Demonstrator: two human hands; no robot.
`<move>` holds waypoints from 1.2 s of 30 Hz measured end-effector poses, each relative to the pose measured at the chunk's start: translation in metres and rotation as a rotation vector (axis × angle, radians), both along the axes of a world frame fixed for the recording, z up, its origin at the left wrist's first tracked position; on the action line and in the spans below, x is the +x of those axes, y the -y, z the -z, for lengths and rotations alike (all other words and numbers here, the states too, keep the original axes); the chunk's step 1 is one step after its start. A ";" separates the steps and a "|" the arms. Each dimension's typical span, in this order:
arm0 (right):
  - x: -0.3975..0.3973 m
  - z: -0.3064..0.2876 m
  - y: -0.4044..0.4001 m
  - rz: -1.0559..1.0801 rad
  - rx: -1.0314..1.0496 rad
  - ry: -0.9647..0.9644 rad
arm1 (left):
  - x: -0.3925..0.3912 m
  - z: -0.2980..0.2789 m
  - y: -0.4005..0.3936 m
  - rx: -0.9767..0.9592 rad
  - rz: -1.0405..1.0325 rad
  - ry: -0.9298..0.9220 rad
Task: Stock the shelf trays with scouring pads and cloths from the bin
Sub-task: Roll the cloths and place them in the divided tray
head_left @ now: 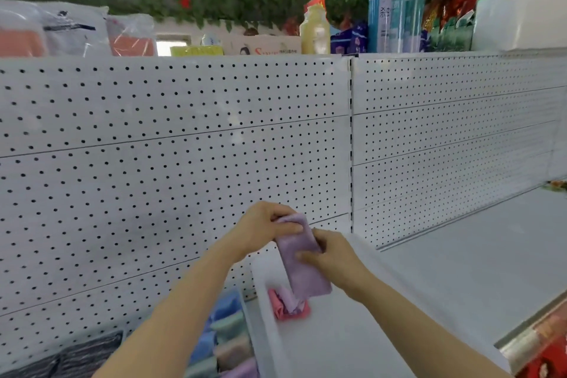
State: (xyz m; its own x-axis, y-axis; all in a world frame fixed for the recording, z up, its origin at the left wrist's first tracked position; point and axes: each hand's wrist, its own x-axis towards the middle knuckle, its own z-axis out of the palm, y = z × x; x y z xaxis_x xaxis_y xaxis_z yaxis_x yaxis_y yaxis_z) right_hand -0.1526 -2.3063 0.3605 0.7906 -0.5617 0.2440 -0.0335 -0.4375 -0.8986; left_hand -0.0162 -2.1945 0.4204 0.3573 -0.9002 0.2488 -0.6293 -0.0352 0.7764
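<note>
Our left hand [264, 232] and right hand [333, 258] both pinch a folded lilac cloth [302, 261] above the white tray [352, 331], where pink and lilac cloths [290, 305] lie at its 11 o'clock corner. At 12 o'clock, a box [260, 46] reads "S…", blurred.

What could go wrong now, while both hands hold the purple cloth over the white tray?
1. The left hand and right hand grip only the upper part of the purple cloth; its lower end hangs free, so the fold may open.
2. That end hangs right by the pink cloth in the white tray and might push it out of place.
</note>
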 end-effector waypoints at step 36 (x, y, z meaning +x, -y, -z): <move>0.066 0.030 -0.148 -0.544 -0.037 -0.218 | 0.029 0.087 -0.218 0.104 -0.437 -0.091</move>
State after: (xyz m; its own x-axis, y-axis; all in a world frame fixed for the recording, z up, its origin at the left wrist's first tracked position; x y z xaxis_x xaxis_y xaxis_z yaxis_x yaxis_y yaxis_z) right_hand -0.0862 -2.1587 0.3307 0.9969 -0.0558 0.0551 0.0221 -0.4746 -0.8799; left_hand 0.0130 -1.9765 0.3334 0.7253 -0.6789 0.1145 -0.4671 -0.3630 0.8063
